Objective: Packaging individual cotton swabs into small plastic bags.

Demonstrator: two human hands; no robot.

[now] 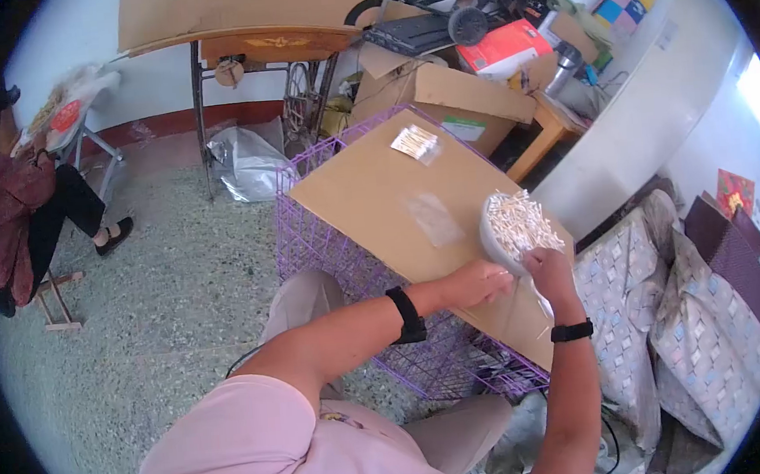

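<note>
A sheet of brown cardboard lies on top of a purple wire cage. At its near right edge sits a round clear container full of small white sticks. My left hand rests at the container's lower left side, touching it. My right hand is at the container's near rim, fingers pinched on a few white sticks. A small clear packet of white sticks lies at the far end of the cardboard. An empty clear bag lies in the middle.
Another person sits on a stool at the far left. A treadle sewing table stands behind the cage, with cardboard boxes beside it. A patterned cushion seat is at my right. A silver bag lies on the speckled floor.
</note>
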